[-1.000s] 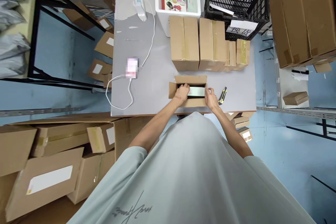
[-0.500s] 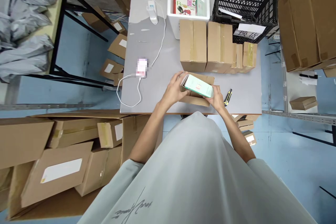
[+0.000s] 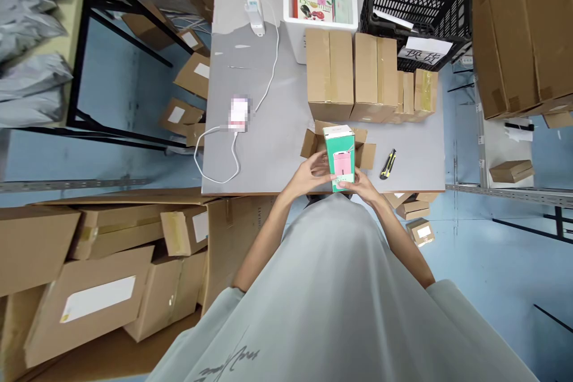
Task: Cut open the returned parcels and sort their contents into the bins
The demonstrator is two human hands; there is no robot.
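Green box (image 3: 341, 155) is held near table edge (image 3: 250, 193).

Grey bags (image 3: 33, 76), probably plastic

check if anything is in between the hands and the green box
Nothing visible is in the way: the left hand and right hand both hold the green box directly. The open carton is beyond it, and the knife lies off to the right.

A loose, pale grey-green shirt (image 3: 349, 292) with short sleeves (image 3: 220, 314) is worn; dark, looping script (image 3: 231, 362) is printed at the near left. The left hand (image 3: 310, 175) and right hand (image 3: 363, 185) are seen bare.
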